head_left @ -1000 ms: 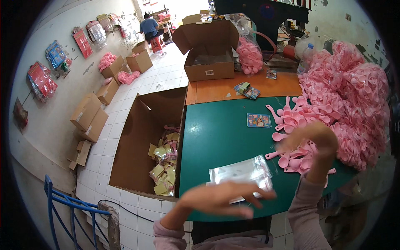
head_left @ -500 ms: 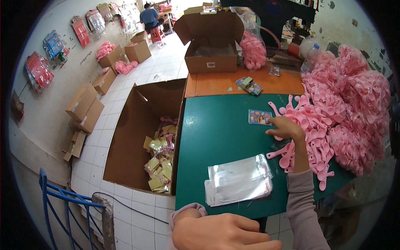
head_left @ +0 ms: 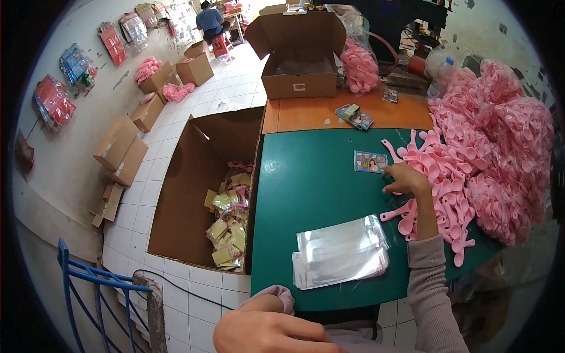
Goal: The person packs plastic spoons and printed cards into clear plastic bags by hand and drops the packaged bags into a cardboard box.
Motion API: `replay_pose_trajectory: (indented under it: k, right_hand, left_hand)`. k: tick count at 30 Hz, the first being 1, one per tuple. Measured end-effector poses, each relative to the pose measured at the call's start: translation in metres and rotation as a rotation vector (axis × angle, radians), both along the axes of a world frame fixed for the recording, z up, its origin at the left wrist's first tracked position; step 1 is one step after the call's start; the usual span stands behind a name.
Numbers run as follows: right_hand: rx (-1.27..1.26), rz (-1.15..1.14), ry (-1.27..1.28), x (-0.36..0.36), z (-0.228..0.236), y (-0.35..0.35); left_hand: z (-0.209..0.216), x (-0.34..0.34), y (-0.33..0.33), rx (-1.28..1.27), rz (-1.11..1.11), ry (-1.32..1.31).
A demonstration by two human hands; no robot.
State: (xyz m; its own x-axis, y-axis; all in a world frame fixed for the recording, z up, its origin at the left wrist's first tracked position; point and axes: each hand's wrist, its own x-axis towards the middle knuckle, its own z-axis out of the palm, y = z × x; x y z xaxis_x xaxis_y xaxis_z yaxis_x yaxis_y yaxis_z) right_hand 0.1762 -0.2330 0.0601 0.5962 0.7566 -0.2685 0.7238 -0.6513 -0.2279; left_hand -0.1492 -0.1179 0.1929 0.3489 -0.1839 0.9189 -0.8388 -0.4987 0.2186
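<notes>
My right hand is over the green table between a stack of printed cards and the left side of a loose pile of pink plastic spoons. Its thumb and index finger are apart beside the cards' right edge, and no held thing shows. Low at the front edge is my left hand, back upward with bent fingers; its fingertips are cut off or hidden. Clear plastic bags lie in a flat stack on the table in front of me.
Large bags of pink spoons crowd the right side. A deep open carton on the left holds packed pieces. On the orange tabletop stand an open box and more cards. A blue railing rises lower left; a person sits far off.
My right hand has drawn slightly away from the printed cards toward the spoons. My left hand has moved left and down. The view has shifted a little.
</notes>
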Motion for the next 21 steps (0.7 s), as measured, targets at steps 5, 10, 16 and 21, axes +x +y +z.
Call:
replay_pose_trajectory:
  k: [5,10,16,21]
  right_hand:
    - [-0.017,-0.017,-0.032,0.004,-0.007,-0.004]
    - [-0.120,-0.092,0.010,0.016,-0.023,-0.005]
    - [-0.019,-0.021,0.129,0.019,-0.011,-0.013]
    - [-0.100,-0.140,0.123,0.012,0.003,-0.028]
  left_hand:
    - [0.017,0.005,0.026,0.208,-0.138,0.170]
    - [-0.006,0.030,0.082,0.209,-0.526,0.399]
    - [-0.029,0.098,0.098,0.110,0.104,0.934]
    - [-0.107,0.161,0.077,0.679,0.230,1.289]
